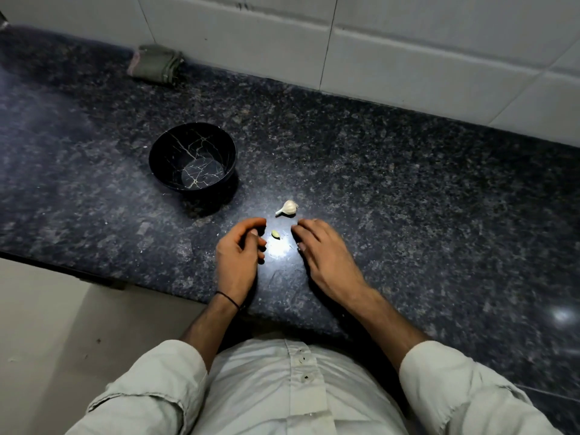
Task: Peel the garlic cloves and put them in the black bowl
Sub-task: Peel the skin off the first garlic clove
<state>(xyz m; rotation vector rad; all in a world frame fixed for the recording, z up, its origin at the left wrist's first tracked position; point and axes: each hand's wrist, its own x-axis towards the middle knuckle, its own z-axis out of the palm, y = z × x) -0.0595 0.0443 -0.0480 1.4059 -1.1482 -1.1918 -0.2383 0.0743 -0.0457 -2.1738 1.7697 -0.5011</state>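
My two hands rest on the dark granite counter (408,189), a single clove (275,235) lying loose between them. The left hand (240,249) is loosely curled, fingers bent inward and holding nothing; the right hand (323,249) lies palm-down, fingers relaxed and slightly spread, also empty. Just beyond the clove sits the garlic bulb (287,208), unpeeled. The black bowl (192,157) stands farther back to the left, apart from both. A folded cloth (155,62) lies against the tiled wall.

Empty black bowl (192,157) upright, white garlic piece (287,208) nearby, small yellowish clove (275,235) beside
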